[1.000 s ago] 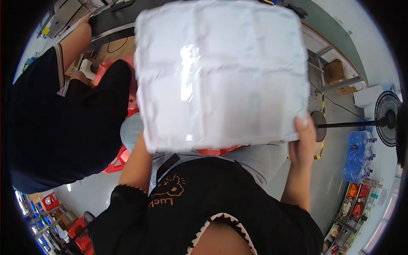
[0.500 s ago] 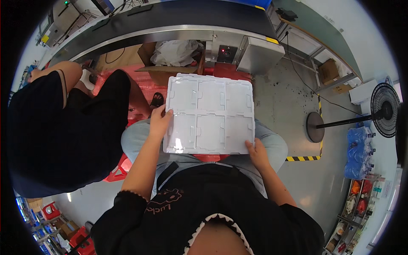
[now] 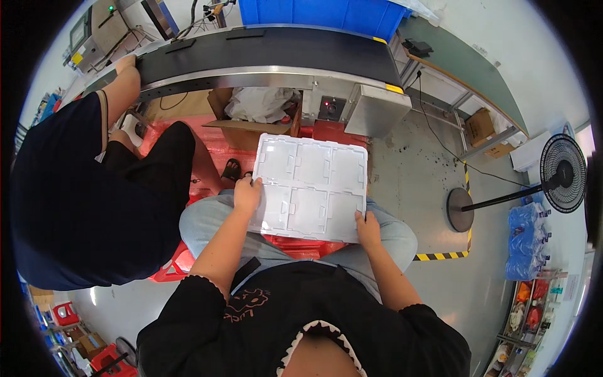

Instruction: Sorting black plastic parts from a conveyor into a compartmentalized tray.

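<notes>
A white plastic tray (image 3: 308,210), moulded into several rectangular compartments, is held over my lap. It looks like a stack of thin trays, though the layers are hard to make out. At its left edge, my left hand (image 3: 248,193) grips with the thumb on top. My right hand (image 3: 368,227) clasps the lower right edge, thumb on the rim and fingers partly hidden beneath. Glare shows on the lower left compartment. No other item can be seen in the compartments.
Ahead runs a black conveyor belt (image 3: 301,53), with an open cardboard box (image 3: 251,134) of plastic bags below. A blue crate (image 3: 326,16) stands behind it. Close on my left sits another person (image 3: 94,201). A black fan (image 3: 562,173) stands at right.
Both hands still hold the tray, which now sits lower in the picture, looks smaller and is slightly turned. My view has tilted up, showing more conveyor and crate. The neighbour's arm has reached to the belt.
</notes>
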Motion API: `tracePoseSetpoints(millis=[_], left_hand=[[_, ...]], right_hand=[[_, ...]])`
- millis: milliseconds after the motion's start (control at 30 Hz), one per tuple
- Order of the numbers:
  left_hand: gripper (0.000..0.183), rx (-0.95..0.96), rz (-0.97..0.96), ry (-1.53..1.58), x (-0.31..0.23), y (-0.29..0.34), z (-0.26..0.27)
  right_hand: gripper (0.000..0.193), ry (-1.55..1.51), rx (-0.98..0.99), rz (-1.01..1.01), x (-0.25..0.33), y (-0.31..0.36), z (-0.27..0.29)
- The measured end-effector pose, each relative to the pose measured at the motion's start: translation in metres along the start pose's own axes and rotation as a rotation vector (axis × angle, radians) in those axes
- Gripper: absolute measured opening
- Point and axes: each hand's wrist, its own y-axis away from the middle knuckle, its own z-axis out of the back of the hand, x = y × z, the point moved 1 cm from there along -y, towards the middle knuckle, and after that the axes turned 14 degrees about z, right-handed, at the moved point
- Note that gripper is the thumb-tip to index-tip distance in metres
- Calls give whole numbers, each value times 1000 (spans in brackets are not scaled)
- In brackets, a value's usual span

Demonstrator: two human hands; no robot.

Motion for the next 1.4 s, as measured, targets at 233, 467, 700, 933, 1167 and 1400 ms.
tracePoseSetpoints(millis=[233,467,700,933,1167,1400], left_hand=[[40,47,134,-165,-21,-3,8],[39,96,173,-46,-16,-6,18],[43,105,180,-58,-13,1,7],[43,142,207,-2,15,15,-12],[33,6,-97,45,-28,-3,43],[24,-286,-788,314,-230,-112,134]], right_hand=[[41,36,114,-66,13,10,8],[38,-254,55,-145,-9,-13,0],[41,-52,29,-150,-6,-4,-7],[46,-72,523,-232,35,-56,43],[42,-178,-28,372,175,-200,167],[59,270,-202,211,217,-390,171]])
